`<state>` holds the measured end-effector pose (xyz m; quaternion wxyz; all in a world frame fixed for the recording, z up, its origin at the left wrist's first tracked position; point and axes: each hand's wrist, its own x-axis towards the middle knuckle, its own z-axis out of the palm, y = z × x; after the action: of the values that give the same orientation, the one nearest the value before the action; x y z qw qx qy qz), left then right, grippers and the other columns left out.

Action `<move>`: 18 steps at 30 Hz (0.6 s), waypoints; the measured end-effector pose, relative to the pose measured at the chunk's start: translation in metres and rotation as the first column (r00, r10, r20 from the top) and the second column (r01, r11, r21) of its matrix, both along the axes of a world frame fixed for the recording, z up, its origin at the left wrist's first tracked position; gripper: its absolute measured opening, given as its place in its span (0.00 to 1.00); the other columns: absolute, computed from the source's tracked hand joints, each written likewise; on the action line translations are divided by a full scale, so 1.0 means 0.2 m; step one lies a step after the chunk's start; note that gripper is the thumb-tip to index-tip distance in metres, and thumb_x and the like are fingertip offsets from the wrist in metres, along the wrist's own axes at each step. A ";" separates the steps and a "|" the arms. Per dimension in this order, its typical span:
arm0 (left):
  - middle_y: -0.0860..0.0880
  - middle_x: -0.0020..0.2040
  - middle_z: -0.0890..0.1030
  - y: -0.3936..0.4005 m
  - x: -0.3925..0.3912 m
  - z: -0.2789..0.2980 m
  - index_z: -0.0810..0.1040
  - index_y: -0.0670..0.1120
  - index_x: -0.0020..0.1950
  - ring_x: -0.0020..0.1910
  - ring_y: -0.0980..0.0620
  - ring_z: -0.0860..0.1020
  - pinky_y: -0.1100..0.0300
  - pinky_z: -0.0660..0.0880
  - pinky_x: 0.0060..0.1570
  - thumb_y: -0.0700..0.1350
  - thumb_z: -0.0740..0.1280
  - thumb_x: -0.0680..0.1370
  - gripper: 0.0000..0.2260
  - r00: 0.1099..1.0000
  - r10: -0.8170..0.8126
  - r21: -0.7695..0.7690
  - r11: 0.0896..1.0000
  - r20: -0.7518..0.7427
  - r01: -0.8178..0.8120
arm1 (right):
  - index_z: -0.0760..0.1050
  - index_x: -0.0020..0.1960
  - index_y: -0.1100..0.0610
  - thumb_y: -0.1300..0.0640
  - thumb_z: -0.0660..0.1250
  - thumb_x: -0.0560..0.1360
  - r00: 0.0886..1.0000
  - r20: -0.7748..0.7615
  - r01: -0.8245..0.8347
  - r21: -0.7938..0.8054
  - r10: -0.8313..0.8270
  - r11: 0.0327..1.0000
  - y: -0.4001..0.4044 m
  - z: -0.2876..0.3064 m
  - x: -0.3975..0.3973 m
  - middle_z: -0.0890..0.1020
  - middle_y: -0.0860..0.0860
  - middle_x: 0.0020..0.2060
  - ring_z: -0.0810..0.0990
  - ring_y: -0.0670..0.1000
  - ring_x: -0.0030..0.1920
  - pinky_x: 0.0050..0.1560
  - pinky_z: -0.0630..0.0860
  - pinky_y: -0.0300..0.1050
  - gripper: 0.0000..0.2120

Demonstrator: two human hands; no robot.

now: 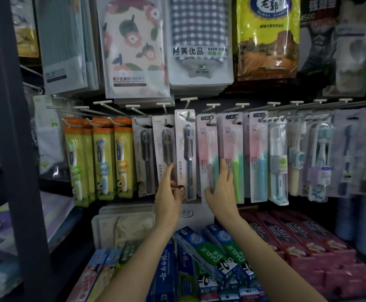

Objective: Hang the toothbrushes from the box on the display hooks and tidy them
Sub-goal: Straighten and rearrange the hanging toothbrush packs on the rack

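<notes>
A row of toothbrush packs hangs from white display hooks (188, 99) across the middle of the rack. My left hand (168, 190) lies with straight fingers against the left edge of a white LMK toothbrush pack (185, 149), next to another LMK pack (162, 144). My right hand (221, 188) holds the lower part of a pink and green toothbrush pack (207, 153), thumb in front and fingers reaching up behind it. More pink packs (232, 149) hang to its right. No box shows in view.
Orange-topped children's toothbrush packs (100, 158) hang at left, clear-cased brushes (278, 162) at right. Towel packs (134, 46) hang above. Toothpaste boxes (219, 253) and red boxes (293, 236) fill the shelf below. A dark rack post (14, 127) stands at left.
</notes>
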<state>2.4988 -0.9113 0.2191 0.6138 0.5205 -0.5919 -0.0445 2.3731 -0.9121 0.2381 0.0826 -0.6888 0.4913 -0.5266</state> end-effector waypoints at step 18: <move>0.47 0.60 0.68 0.02 0.21 -0.05 0.59 0.49 0.72 0.58 0.52 0.69 0.61 0.65 0.55 0.39 0.63 0.78 0.25 0.985 0.171 -0.059 0.983 -0.038 -0.173 | 0.63 0.68 0.61 0.70 0.62 0.74 0.999 0.025 -0.036 -0.267 0.044 0.963 0.10 -0.08 0.08 0.66 0.49 0.53 0.69 0.46 0.50 0.50 0.68 0.35 0.23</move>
<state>2.5409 -0.9065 0.2092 0.6407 0.5496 -0.5358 0.0186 2.3887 -0.8917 0.2229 0.0076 -0.6952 0.4008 -0.5966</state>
